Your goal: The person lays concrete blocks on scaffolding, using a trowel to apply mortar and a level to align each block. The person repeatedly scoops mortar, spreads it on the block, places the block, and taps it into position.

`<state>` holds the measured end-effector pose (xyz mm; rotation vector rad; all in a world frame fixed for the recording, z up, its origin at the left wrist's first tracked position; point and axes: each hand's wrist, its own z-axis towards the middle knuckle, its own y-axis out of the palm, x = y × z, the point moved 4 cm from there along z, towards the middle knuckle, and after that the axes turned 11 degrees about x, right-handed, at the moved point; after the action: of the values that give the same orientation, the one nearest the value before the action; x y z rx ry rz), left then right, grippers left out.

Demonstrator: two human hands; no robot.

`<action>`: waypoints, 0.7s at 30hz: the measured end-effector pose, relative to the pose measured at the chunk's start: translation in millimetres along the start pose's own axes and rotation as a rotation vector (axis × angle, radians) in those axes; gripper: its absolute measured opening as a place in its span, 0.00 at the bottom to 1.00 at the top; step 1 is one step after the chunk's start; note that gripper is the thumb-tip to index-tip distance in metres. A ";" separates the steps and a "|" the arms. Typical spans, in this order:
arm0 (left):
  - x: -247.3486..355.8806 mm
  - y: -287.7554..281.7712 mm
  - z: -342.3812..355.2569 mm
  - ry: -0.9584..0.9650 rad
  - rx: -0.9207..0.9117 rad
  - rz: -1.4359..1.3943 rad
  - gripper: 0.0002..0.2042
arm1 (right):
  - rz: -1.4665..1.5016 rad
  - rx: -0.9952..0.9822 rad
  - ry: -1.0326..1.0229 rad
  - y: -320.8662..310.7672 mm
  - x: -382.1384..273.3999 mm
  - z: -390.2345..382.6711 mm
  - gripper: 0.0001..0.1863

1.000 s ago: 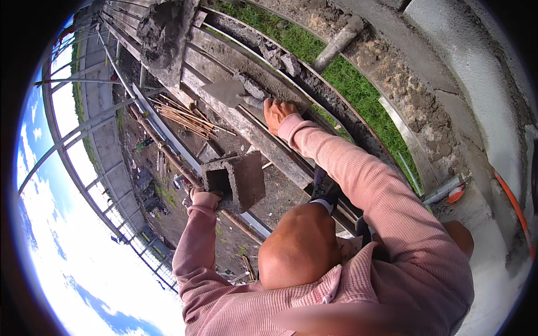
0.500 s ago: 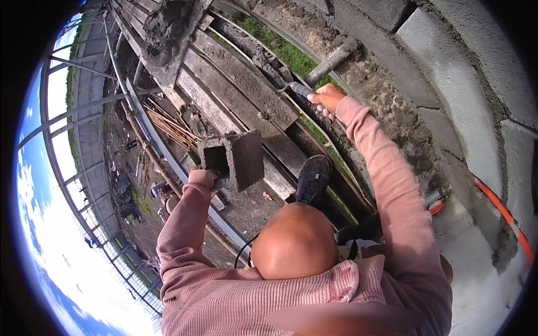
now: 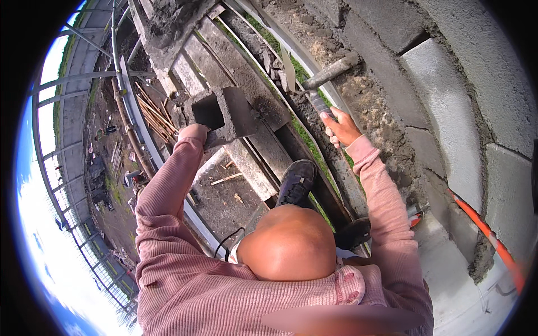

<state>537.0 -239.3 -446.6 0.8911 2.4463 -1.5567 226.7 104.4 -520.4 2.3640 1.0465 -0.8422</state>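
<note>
scaffold deck: weathered planks (image 3: 250, 171) run near to far through the middle, open ground (image 3: 218, 201) showing on the left, a curved block wall (image 3: 443, 106) on the right.
mortar: a grey heap (image 3: 170, 25) at the far left.
hollow block: this concrete block (image 3: 239, 112) is over the planks, left of the middle, its cavity facing left and near; whether it touches them cannot be told.
left hand: at the block's near left edge, the hand (image 3: 193, 133) has its fingers clamped on the concrete, tips partly hidden.
right hand: the hand (image 3: 343, 129) has its fingers closed round the handle of the trowel (image 3: 320, 103), its blade nearly edge-on over the gap between planks and wall.
pipe: a stub (image 3: 332, 71) just beside the blade.
block risk: a one-handed, one-edge grip could let the weight twist loose and drop left to the ground.
trowel risk: swung carelessly, the blade could knock the pipe, or mortar on it could fall through the gap.
since half a second ago: the block is farther off and more over the planks; the right hand sits nearer and farther right, and the blade, hidden then, now shows.
</note>
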 end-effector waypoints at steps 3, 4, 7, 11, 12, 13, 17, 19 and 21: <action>26.5 -27.7 3.9 -0.181 -0.132 -0.234 0.17 | 0.207 -0.128 -0.236 6.6 -23.8 -19.9 0.17; 39.3 -36.5 1.3 -0.237 -0.057 -0.247 0.17 | 0.244 -0.164 -0.312 12.1 -34.7 -26.4 0.16; 82.3 -61.2 -3.6 -0.103 -0.135 -0.356 0.15 | 0.192 -0.117 -0.301 27.0 -61.9 -43.0 0.15; 137.0 -72.2 -0.1 -0.065 -0.228 -0.446 0.18 | 0.070 -0.025 -0.405 56.6 -96.0 -62.1 0.17; 144.6 -66.7 -0.9 -0.124 -0.234 -0.524 0.19 | -0.031 0.016 -0.436 62.7 -103.3 -63.1 0.19; 142.4 -57.8 -2.9 -0.388 -0.198 -0.757 0.20 | -0.137 0.056 -0.456 68.9 -110.1 -61.4 0.21; 157.4 -34.3 8.2 -0.091 -0.068 -0.602 0.18 | -0.345 0.179 -0.721 90.6 -136.1 -56.4 0.23; 162.7 -24.9 12.5 -0.014 -0.032 -0.534 0.20 | -0.290 0.229 -0.923 101.4 -148.4 -59.8 0.20; 167.5 -21.3 15.3 0.113 -0.008 -0.396 0.22 | -0.237 0.251 -1.094 115.2 -160.8 -62.4 0.18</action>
<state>384.9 -189.0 -501.8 0.5251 2.8428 -1.6444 251.6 -13.9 -351.9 1.4802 0.7322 -2.0912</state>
